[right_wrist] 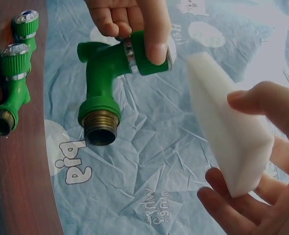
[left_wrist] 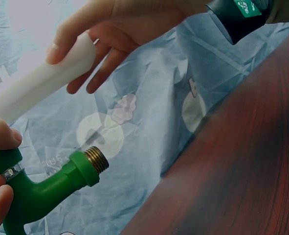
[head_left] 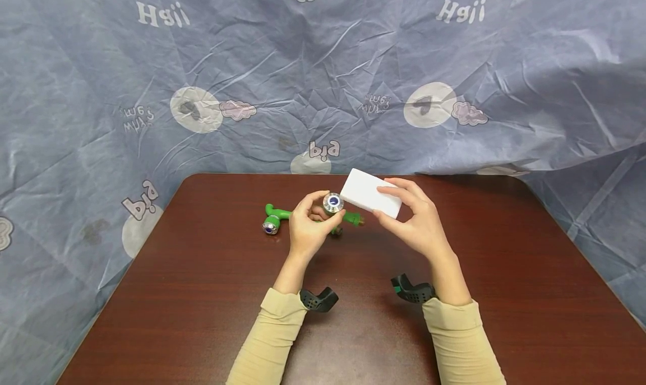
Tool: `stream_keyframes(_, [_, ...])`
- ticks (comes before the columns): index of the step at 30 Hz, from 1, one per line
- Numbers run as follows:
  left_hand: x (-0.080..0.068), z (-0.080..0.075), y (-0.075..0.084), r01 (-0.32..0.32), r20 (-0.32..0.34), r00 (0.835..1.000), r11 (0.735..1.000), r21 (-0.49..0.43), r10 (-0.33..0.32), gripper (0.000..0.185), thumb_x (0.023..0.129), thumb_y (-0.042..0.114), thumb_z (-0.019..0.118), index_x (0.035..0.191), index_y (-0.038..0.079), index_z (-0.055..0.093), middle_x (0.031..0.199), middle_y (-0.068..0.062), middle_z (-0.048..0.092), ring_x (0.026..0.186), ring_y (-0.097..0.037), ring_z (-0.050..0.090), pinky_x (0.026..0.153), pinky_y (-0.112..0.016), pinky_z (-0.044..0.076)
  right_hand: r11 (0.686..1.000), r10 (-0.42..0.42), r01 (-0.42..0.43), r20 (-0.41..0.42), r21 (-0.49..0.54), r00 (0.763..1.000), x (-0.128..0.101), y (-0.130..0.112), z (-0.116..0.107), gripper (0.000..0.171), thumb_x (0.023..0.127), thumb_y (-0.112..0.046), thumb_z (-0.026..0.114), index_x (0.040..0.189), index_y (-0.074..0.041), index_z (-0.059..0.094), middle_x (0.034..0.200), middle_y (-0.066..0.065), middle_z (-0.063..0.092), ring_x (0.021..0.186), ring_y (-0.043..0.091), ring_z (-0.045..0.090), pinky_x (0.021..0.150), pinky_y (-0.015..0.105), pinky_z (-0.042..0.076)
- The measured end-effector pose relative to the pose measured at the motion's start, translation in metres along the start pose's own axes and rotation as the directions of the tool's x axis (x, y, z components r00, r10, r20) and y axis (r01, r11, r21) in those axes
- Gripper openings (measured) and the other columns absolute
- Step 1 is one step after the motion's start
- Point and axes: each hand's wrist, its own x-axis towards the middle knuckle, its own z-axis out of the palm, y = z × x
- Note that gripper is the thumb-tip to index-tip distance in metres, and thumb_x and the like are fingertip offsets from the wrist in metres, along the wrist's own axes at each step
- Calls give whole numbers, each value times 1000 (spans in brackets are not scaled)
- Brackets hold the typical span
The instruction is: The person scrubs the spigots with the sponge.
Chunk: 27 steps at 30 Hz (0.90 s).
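Note:
My left hand (head_left: 308, 228) grips a green plastic tap (head_left: 334, 204) by its chrome-ringed knob and holds it above the table. In the left wrist view the tap (left_wrist: 46, 186) shows its brass threaded end, and the fingers (right_wrist: 149, 29) pinch the knob in the right wrist view. My right hand (head_left: 414, 222) holds a white sponge block (head_left: 370, 193) by its edges, just right of the tap's knob and apart from it. The sponge (right_wrist: 227, 137) faces the tap (right_wrist: 110, 73) with a small gap between them.
Two more green taps (right_wrist: 14, 73) lie on the dark brown table (head_left: 202, 295), left of my left hand; one shows in the head view (head_left: 272, 221). Crumpled blue printed cloth (head_left: 323, 82) hangs behind and around the table. Black wrist mounts (head_left: 318, 300) sit on both forearms.

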Motion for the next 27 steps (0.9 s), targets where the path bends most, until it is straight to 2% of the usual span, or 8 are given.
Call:
stream_keyframes(2, [0, 0, 0, 1, 18, 1000, 1000, 0, -1, 39, 69, -6, 78, 105, -9, 62, 68, -21, 59, 56, -29, 56, 51, -31, 49, 1000, -15, 14, 30, 19, 999, 0, -1, 1, 41, 68, -4, 81, 108, -10, 69, 120, 7, 58, 110, 24, 54, 87, 18, 38])
stream_keyframes(7, [-1, 0, 0, -5, 61, 998, 1000, -18, 6, 40, 69, -8, 77, 106, -10, 62, 71, -22, 61, 59, -31, 57, 54, -35, 51, 999, -31, 30, 99, 17, 995, 0, -3, 4, 40, 70, -8, 81, 108, -11, 69, 122, 6, 58, 112, 24, 54, 89, 24, 39])
stream_keyframes(11, [-1, 1, 1, -10, 81, 997, 1000, -7, 11, 40, 69, -7, 78, 106, -8, 62, 72, -22, 60, 60, -34, 57, 55, -43, 51, 998, -4, 7, 64, -55, 998, 0, -3, 6, 40, 71, -13, 81, 109, -11, 69, 122, 6, 57, 112, 23, 54, 86, 30, 42])
stream_keyframes(14, [-2, 2, 3, -8, 87, 996, 1000, 4, 8, 41, 69, -7, 78, 106, -9, 63, 74, -22, 59, 61, -35, 57, 55, -46, 50, 998, -8, 10, 43, -55, 999, -1, -3, 7, 40, 71, -12, 81, 109, -10, 69, 122, 7, 57, 111, 23, 54, 85, 30, 42])
stream_keyframes(18, [-2, 1, 3, -11, 97, 995, 1000, 5, 11, 41, 68, -9, 77, 106, -10, 63, 80, -21, 60, 61, -35, 58, 57, -46, 51, 999, -43, 44, 97, -7, 994, -1, -4, 7, 41, 70, -11, 81, 109, -12, 69, 122, 6, 57, 111, 23, 54, 88, 28, 41])
stream_keyframes(20, [-3, 0, 3, -16, 101, 995, 1000, 3, 15, 41, 68, -9, 77, 106, -10, 62, 80, -22, 60, 62, -35, 58, 57, -46, 51, 999, -41, 44, 110, -21, 993, -1, -4, 8, 40, 71, -12, 81, 109, -12, 69, 122, 5, 57, 111, 23, 54, 88, 30, 42])
stream_keyframes(24, [-2, 1, 3, -23, 92, 996, 1000, 4, 22, 41, 67, -7, 78, 106, -9, 63, 76, -22, 59, 61, -36, 57, 56, -46, 51, 995, 4, 0, 47, -96, 999, -1, -3, 8, 38, 71, -13, 80, 108, -10, 69, 121, 7, 58, 110, 23, 55, 84, 33, 43])
stream_keyframes(27, [-2, 1, 3, -20, 88, 996, 1000, 14, 19, 42, 67, -6, 79, 106, -8, 64, 75, -22, 59, 61, -36, 57, 56, -44, 51, 997, 6, -5, 7, -73, 1000, -1, -3, 6, 39, 70, -10, 80, 108, -10, 69, 120, 7, 58, 109, 24, 55, 83, 27, 42])
